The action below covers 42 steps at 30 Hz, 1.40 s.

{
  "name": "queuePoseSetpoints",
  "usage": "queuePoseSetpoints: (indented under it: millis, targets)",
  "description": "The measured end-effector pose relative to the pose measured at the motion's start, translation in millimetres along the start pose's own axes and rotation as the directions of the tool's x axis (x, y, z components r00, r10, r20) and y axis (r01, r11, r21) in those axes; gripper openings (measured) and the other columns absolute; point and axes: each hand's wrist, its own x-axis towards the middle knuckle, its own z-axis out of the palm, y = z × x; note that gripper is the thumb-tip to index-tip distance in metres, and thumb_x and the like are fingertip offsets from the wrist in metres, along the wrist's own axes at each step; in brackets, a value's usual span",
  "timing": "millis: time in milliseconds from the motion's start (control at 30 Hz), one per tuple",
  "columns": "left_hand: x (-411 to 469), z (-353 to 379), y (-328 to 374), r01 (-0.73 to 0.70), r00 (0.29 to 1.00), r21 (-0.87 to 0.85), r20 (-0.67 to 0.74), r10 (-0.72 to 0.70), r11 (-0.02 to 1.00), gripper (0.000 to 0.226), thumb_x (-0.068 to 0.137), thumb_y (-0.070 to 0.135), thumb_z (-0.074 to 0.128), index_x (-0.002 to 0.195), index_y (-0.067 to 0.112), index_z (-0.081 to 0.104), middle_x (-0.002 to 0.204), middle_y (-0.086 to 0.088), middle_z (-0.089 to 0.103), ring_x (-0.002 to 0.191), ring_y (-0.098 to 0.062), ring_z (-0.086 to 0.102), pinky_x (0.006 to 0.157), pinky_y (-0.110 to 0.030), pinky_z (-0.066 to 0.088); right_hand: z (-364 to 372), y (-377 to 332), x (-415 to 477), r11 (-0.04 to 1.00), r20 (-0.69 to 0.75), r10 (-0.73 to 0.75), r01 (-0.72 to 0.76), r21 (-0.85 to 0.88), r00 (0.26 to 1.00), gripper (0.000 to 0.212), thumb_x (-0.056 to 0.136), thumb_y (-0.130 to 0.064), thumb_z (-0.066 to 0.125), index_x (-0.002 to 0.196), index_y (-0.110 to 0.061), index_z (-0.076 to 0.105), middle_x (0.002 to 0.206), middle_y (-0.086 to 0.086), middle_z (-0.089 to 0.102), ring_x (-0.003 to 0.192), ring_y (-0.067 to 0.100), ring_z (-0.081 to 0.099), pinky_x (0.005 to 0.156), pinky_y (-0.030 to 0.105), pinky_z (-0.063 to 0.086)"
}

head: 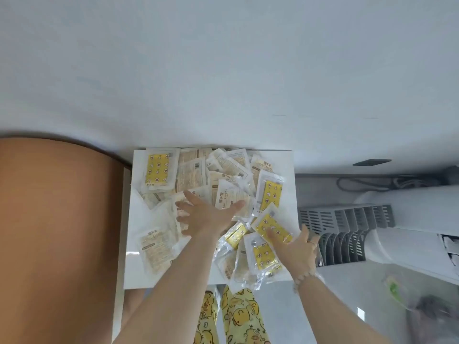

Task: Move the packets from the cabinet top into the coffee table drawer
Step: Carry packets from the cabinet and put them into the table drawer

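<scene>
Several clear plastic packets (191,175) with yellow or beige inserts lie heaped on the white cabinet top (139,214). My left hand (207,214) is spread flat, fingers straight, over the middle of the heap. My right hand (296,247) is open at the heap's right edge, its fingers touching a yellow packet (269,225). Some packets (248,271) overhang the cabinet's near edge. The coffee table drawer is not in view.
A white wall (223,70) stands right behind the cabinet. A brown rounded panel (57,219) fills the left side. To the right are a white appliance with a grey slotted grille (345,227) and a cable (372,182). My duck-patterned trouser legs (238,316) show below.
</scene>
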Motion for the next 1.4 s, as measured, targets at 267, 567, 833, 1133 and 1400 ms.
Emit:
queuePoseSetpoints:
  millis: [267, 567, 833, 1133, 1400]
  targets:
    - [14.3, 19.4, -7.3, 0.073, 0.976, -0.025, -0.205, -0.077, 0.997, 0.135, 0.058, 0.072, 0.07, 0.149, 0.01, -0.008, 0.154, -0.02, 0.011, 0.142, -0.041, 0.014, 0.112, -0.057, 0.021, 9.7, 5.6, 34.8, 0.94, 0.006, 0.266, -0.26, 0.221, 0.964, 0.107, 0.069, -0.056, 0.074, 0.141, 0.001, 0.021, 0.145, 0.024, 0.024, 0.126, 0.04, 0.042, 0.098, 0.046, 0.04]
    - [1.4, 34.8, 1.4, -0.098, 0.945, -0.08, -0.32, 0.068, 0.992, 0.102, 0.077, 0.048, 0.072, 0.145, 0.004, 0.01, 0.142, -0.017, 0.027, 0.124, -0.035, 0.042, 0.089, -0.044, 0.046, 14.4, -4.5, 33.1, 0.872, -0.041, 0.383, -0.347, 0.347, 0.923, 0.102, 0.063, -0.043, 0.084, 0.134, 0.005, 0.03, 0.138, 0.028, 0.03, 0.123, 0.036, 0.043, 0.1, 0.04, 0.04]
    - [1.4, 33.0, -2.5, -0.155, 0.92, 0.011, -0.364, 0.149, 0.988, 0.098, 0.076, 0.052, 0.07, 0.143, 0.001, 0.02, 0.142, -0.015, 0.032, 0.129, -0.03, 0.036, 0.101, -0.036, 0.037, 13.5, -2.1, 41.6, 0.781, 0.049, 0.419, -0.388, 0.49, 0.906, 0.108, 0.052, -0.041, 0.09, 0.129, -0.001, 0.027, 0.13, 0.024, 0.044, 0.12, 0.038, 0.047, 0.098, 0.044, 0.041]
    - [-0.8, 35.3, -3.9, -0.363, 0.869, -0.019, -0.369, 0.331, 0.932, 0.043, 0.091, 0.034, 0.057, 0.127, 0.011, 0.049, 0.116, -0.003, 0.061, 0.096, -0.02, 0.061, 0.067, -0.025, 0.042, 9.3, -2.8, 43.0, 0.848, 0.084, 0.304, -0.31, 0.431, 0.949, 0.091, 0.054, -0.053, 0.084, 0.125, -0.005, 0.053, 0.12, 0.009, 0.061, 0.113, 0.027, 0.057, 0.094, 0.035, 0.048]
    - [-3.8, 17.2, -5.2, -0.403, 0.89, -0.214, -0.318, 0.326, 0.89, 0.014, 0.087, 0.022, 0.066, 0.091, 0.011, 0.059, 0.067, 0.012, 0.054, 0.056, -0.001, 0.049, 0.048, -0.014, 0.032, -7.3, -12.0, 41.0, 0.777, 0.116, 0.208, -0.237, 0.583, 0.971, 0.076, 0.066, -0.031, 0.085, 0.127, -0.004, 0.049, 0.12, 0.01, 0.059, 0.113, 0.028, 0.056, 0.087, 0.034, 0.047]
